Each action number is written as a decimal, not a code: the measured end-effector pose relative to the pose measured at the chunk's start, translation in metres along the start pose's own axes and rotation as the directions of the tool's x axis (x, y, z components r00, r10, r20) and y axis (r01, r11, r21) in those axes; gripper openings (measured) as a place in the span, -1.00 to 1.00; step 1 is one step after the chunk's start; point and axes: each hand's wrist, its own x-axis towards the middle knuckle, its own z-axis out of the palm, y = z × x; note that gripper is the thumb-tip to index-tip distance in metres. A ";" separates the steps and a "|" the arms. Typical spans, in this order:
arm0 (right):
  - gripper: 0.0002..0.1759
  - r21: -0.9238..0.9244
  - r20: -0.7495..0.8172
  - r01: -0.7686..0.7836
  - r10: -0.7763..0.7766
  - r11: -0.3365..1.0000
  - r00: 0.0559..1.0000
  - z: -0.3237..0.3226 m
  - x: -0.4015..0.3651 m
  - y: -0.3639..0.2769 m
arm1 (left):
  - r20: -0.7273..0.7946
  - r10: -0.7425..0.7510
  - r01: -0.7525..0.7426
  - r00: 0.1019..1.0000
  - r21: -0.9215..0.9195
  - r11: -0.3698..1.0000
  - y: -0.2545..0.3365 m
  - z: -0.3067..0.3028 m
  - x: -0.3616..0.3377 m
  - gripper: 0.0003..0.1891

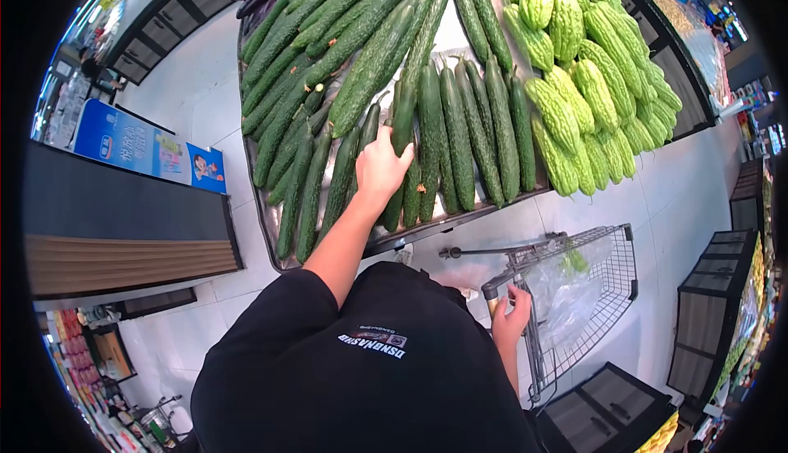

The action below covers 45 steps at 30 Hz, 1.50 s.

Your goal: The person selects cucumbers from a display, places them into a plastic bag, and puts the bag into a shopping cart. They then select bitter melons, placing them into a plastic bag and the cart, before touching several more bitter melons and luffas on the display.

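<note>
While the left hand [381,164] grips a bumpy green cucumber [402,118], the right [511,315] curls loosely.

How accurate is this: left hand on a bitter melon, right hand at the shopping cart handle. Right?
Not quite: the left hand is on a dark green cucumber, not a bitter melon. The head view shows it; the bitter melons are piled farther right. The right hand is at the shopping cart handle, as you said.
</note>
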 end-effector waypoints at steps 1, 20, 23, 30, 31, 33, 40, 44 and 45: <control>-0.66 0.007 -0.005 0.006 -0.006 1.000 1.000 -0.001 0.003 -0.001 | -0.009 0.004 -0.004 1.000 0.002 1.000 0.002 -0.002 -0.002 -0.45; -0.65 0.278 -0.034 0.025 -0.016 0.960 0.999 -0.006 0.082 -0.075 | -0.325 0.237 -0.171 0.916 0.218 0.961 -0.037 -0.074 0.062 -0.52; -0.62 0.444 0.118 0.053 -0.117 0.894 0.986 0.004 0.101 -0.109 | -0.223 0.080 -0.145 0.971 -0.296 0.944 -0.025 -0.077 0.019 -0.52; -0.39 0.834 0.227 -0.095 -0.181 0.543 0.957 0.066 0.154 -0.161 | 0.259 0.349 0.147 0.901 -0.937 0.316 0.070 -0.003 -0.084 -0.58; -0.52 0.810 0.286 -0.192 -0.088 0.554 0.954 0.052 0.165 -0.179 | 0.211 0.345 0.101 0.915 -0.945 0.311 0.065 0.023 -0.089 -0.58; -0.63 0.855 0.239 -0.151 -0.118 0.496 0.964 0.061 0.187 -0.168 | 0.042 0.539 -0.351 0.841 -0.716 0.603 0.069 0.015 -0.077 -0.48; -0.57 0.561 0.277 -0.105 -0.067 0.821 0.958 0.081 0.278 -0.141 | 0.164 0.256 -0.070 0.953 -0.700 0.710 0.027 -0.004 -0.086 -0.13; -0.40 0.152 0.119 0.044 -0.062 0.987 0.991 0.117 0.297 -0.126 | 0.073 0.112 -0.031 0.991 -0.693 0.721 0.004 0.003 -0.095 -0.25; -0.32 0.084 0.170 -0.045 0.030 0.995 0.985 0.115 0.293 -0.138 | 0.045 0.103 -0.044 0.994 -0.690 0.723 0.001 0.002 -0.096 -0.26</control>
